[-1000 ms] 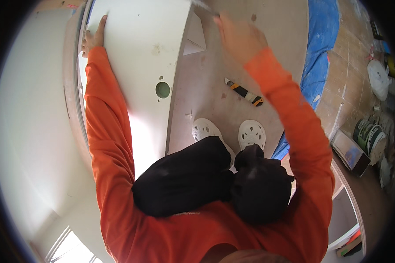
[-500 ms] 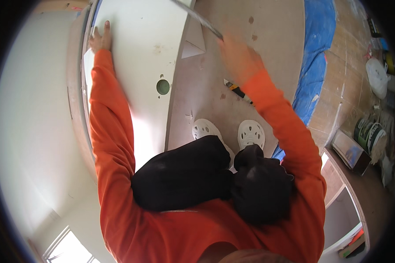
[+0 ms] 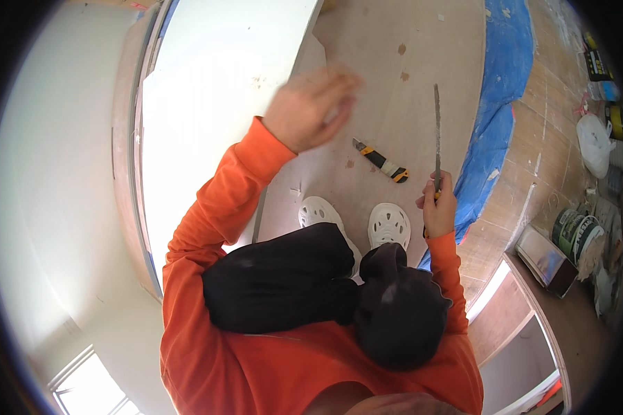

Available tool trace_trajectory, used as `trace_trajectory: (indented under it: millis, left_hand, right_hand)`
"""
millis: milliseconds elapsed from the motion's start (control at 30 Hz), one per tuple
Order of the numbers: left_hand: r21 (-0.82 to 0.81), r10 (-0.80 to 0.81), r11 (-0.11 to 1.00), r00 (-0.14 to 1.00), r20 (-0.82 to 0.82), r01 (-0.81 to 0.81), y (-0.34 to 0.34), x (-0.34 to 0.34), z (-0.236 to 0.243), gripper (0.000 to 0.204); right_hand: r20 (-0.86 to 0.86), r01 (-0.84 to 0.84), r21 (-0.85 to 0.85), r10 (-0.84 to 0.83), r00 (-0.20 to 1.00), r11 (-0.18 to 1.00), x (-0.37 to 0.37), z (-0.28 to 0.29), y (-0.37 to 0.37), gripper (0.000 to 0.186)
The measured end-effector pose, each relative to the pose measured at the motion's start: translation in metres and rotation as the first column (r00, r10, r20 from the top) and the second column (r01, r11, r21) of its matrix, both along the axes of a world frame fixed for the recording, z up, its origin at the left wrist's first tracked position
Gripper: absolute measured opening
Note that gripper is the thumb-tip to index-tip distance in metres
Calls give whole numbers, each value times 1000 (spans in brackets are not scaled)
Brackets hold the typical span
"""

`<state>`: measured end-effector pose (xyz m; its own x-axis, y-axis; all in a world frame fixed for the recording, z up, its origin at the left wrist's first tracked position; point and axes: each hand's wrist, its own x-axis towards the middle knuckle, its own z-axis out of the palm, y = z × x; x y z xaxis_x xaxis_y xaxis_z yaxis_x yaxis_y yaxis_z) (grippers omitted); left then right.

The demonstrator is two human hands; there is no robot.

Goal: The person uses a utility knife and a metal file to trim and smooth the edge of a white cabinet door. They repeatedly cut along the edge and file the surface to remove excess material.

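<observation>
So the right hand [image 3: 439,207] is gripping a long thin tool [image 3: 437,128] (file or saw, can't tell) by its near end, closed snugly, right of the box cutter [image 3: 381,161], probably so the rest is pointing forward freely. The left hand [image 3: 315,107] is hovering half-open, blurry, seemingly empty, up-left of the box cutter. A white board [image 3: 221,83] is sitting farther left.
</observation>
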<state>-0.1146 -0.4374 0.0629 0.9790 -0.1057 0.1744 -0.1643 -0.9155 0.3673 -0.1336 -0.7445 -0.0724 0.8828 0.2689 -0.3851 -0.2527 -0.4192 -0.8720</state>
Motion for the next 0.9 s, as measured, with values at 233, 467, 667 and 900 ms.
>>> trace_trajectory:
  millis: [233, 467, 667, 900]
  left_hand:
    - [273, 215, 916, 936, 280, -293, 36, 10, -23, 51]
    - [188, 137, 962, 946, 293, -198, 38, 16, -18, 46]
    - [-93, 10, 996, 993, 117, 1, 27, -22, -8, 29]
    - [190, 395, 887, 904, 162, -421, 28, -35, -22, 72]
  right_hand:
    - [87, -105, -129, 117, 989, 986, 6, -3, 23, 21]
    - [120, -202, -57, 207, 971, 978, 5, -8, 46, 21]
    - [121, -141, 168, 122, 985, 976, 11, 21, 60, 20]
    - [349, -440, -120, 452, 821, 890, 67, 90, 110, 21]
